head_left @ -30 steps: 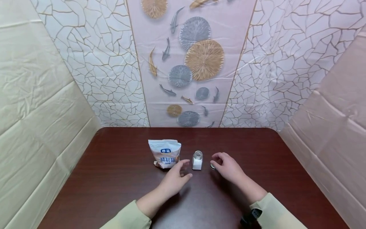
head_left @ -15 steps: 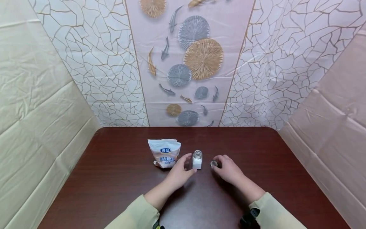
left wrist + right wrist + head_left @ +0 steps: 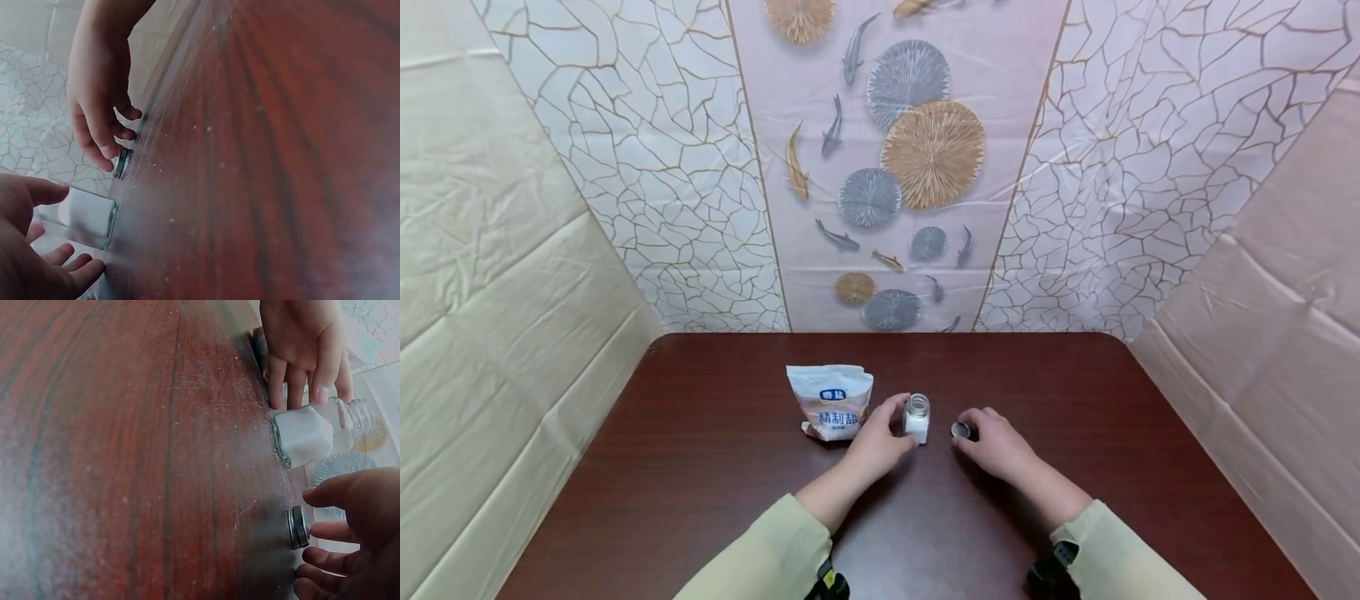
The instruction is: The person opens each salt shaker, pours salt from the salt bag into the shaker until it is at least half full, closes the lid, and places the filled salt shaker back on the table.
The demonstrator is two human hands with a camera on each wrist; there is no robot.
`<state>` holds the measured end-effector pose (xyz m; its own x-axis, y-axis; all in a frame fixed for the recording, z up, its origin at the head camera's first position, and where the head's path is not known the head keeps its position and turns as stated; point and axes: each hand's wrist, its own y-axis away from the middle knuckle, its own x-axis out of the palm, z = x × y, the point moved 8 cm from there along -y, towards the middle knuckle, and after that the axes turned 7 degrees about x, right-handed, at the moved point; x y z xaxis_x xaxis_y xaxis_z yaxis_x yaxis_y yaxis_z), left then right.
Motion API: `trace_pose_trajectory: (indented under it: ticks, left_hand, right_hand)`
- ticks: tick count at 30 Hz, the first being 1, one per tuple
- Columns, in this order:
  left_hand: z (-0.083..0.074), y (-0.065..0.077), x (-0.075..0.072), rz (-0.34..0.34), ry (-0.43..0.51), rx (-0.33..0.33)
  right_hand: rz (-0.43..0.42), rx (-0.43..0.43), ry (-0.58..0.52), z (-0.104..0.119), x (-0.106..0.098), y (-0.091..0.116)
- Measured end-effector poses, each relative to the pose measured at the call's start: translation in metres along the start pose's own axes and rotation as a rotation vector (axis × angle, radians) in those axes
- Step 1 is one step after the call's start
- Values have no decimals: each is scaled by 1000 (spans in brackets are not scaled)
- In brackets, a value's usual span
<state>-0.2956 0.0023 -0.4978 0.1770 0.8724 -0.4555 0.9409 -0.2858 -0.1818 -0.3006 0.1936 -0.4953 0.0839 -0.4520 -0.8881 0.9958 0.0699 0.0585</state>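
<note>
A small glass jar (image 3: 917, 419) without a lid stands upright on the table, part filled with white grains (image 3: 304, 435). My left hand (image 3: 880, 443) is at its left side, thumb in front and fingers behind. In the left wrist view the thumb reaches the glass, while the lower fingers stand apart from it. A round silver and dark lid (image 3: 298, 527) lies on the table right of the jar. Around the lid's right side is my right hand (image 3: 997, 443), fingers loosely bent, with gaps showing between them and the lid in the right wrist view.
A white salt bag (image 3: 831, 402) with blue print stands just left of the left hand. White specks (image 3: 208, 129) are scattered over the dark red-brown table (image 3: 715, 492). A patterned cloth (image 3: 887, 250) hangs behind the table, plain cream cloth at both sides.
My left hand has moved right, from beside the salt bag to the jar. The right hand has shifted slightly around the lid, which shows more fully. Jar and bag stay put.
</note>
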Motion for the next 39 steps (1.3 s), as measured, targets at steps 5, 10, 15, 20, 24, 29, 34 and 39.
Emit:
trace_pose_trajectory:
  ticks: [5, 10, 15, 20, 24, 29, 34, 39]
  left_hand:
    - [1, -7, 2, -3, -10, -1]
    - [1, -11, 6, -7, -14, 8]
    - [1, -13, 8, -14, -34, 17]
    - [1, -14, 9, -19, -49, 21]
    - [1, -16, 9, -14, -79, 17]
    - [2, -16, 10, -5, -96, 10]
    - [3, -18, 11, 4, -96, 18]
    - [7, -20, 12, 21, -124, 2]
  right_hand:
    - [18, 8, 5, 2, 0, -3]
    - [20, -1, 2, 3, -1, -4]
    - [30, -6, 2, 4, -1, -5]
    - [36, -3, 4, 4, 0, -7]
    - [36, 1, 3, 5, -1, -9]
    - [35, -14, 8, 5, 0, -12]
    - [35, -28, 19, 5, 1, -13]
    - [35, -53, 25, 8, 1, -13]
